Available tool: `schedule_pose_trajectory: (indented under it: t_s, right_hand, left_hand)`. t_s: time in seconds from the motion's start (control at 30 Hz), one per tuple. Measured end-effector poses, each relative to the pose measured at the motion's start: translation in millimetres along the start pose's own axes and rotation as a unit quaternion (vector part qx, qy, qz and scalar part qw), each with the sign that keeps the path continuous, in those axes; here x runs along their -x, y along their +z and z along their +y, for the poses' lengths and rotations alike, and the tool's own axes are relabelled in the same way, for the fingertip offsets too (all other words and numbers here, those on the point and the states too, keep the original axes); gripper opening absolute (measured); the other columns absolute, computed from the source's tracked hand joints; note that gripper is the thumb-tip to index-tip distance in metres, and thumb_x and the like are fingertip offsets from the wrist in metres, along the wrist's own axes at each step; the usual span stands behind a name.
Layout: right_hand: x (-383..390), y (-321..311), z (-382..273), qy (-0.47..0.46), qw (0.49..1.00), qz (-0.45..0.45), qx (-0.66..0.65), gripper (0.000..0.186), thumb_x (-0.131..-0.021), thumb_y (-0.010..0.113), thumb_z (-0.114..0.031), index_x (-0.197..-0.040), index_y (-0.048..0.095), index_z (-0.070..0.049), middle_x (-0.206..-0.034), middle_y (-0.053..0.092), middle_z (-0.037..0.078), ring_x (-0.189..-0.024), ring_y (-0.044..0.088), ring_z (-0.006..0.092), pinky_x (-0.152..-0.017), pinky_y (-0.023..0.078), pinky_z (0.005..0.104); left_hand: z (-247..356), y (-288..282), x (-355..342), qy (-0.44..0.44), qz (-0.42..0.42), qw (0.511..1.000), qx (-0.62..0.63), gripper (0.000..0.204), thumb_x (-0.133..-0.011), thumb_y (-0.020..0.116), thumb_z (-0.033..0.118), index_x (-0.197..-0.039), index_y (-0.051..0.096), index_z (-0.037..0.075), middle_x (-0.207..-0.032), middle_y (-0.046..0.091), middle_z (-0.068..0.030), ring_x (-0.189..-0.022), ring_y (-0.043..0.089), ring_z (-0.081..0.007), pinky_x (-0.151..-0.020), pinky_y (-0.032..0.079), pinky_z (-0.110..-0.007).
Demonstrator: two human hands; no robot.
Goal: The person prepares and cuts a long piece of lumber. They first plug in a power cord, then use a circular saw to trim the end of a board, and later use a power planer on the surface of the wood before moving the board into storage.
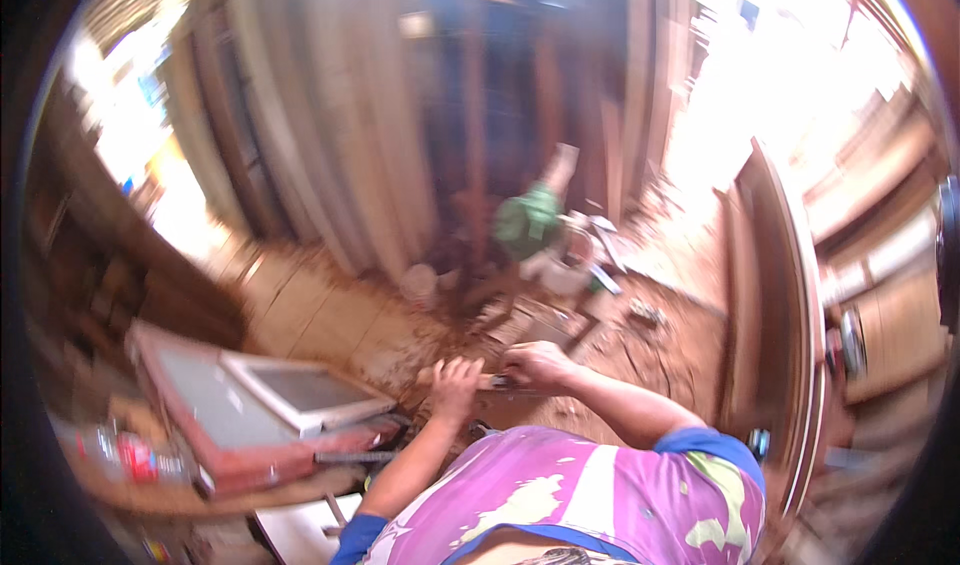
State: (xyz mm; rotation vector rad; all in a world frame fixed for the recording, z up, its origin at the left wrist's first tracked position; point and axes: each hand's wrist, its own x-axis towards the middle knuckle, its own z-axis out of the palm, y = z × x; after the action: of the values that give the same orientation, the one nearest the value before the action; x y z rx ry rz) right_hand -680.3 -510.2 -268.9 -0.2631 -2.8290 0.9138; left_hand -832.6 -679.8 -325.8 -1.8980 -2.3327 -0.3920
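Both hands are out in front of the body, close together, over brown, debris-strewn ground (pixel 655 360). Between them is a slim, elongated hand tool, light brown at its left end and dark toward the right (pixel 489 381); it lies roughly crosswise to the body. Kind of tool: cannot tell, as blur and fingers cover most of it.

Left hand (pixel 456 383): fingers curled over the light-brown part, a short stub showing beyond them. Right hand (pixel 538 365): clenched, apparently around the dark end; fingertips hidden, exact hold unclear. A small gap separates the hands, the tool bridging it.

Step in hand, as judged: two-handed handling of the tool, perhaps adjusting it or working at its dark end. No workpiece can be made out against it. The next move seems to call for a steady left hold, with the right hand controlling the dark end and fingers kept off any edge, should it have one.

Left of the body: a large red-brown framed panel with a grey face (pixel 190 380), a smaller pale-framed panel with a dark grey centre (pixel 315 393) lying on it. Near these, a clear plastic bottle with a red label (pixel 138 457) on a brown wooden surface (pixel 300 492). Ahead: a blurred green item, possibly cloth (pixel 527 225), beside a whitish container (pixel 566 274). Right: a tall brown wooden panel on edge (pixel 775 315).
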Motion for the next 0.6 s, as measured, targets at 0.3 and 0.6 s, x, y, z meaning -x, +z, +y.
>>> schedule_pose_trajectory:
  t_s: [0.3, 0.6]
  right_hand:
    - [269, 36, -32, 0.259, 0.942, 0.191, -0.095, 0.021, -0.084, 0.059, -0.020, -0.101, 0.068, -0.012, -0.098, 0.068, 0.011, -0.093, 0.065, 0.0297, -0.079, 0.052, 0.0391]
    - [550, 83, -82, 0.541, 0.625, 0.551, -0.115, 0.020, -0.086, 0.059, -0.021, -0.093, 0.069, -0.005, -0.088, 0.070, 0.014, -0.082, 0.068, 0.0249, -0.074, 0.052, 0.0350]
  left_hand:
    - [153, 52, 105, -0.077, -0.296, 0.912, 0.273, 0.029, -0.071, 0.071, 0.029, -0.094, 0.064, 0.013, -0.087, 0.067, -0.0132, -0.082, 0.066, -0.0324, -0.072, 0.050, -0.042]
    - [292, 52, 91, -0.051, -0.286, 0.825, 0.485, 0.037, -0.071, 0.078, 0.025, -0.092, 0.062, -0.001, -0.074, 0.065, -0.0079, -0.066, 0.060, -0.0144, -0.063, 0.050, -0.032]
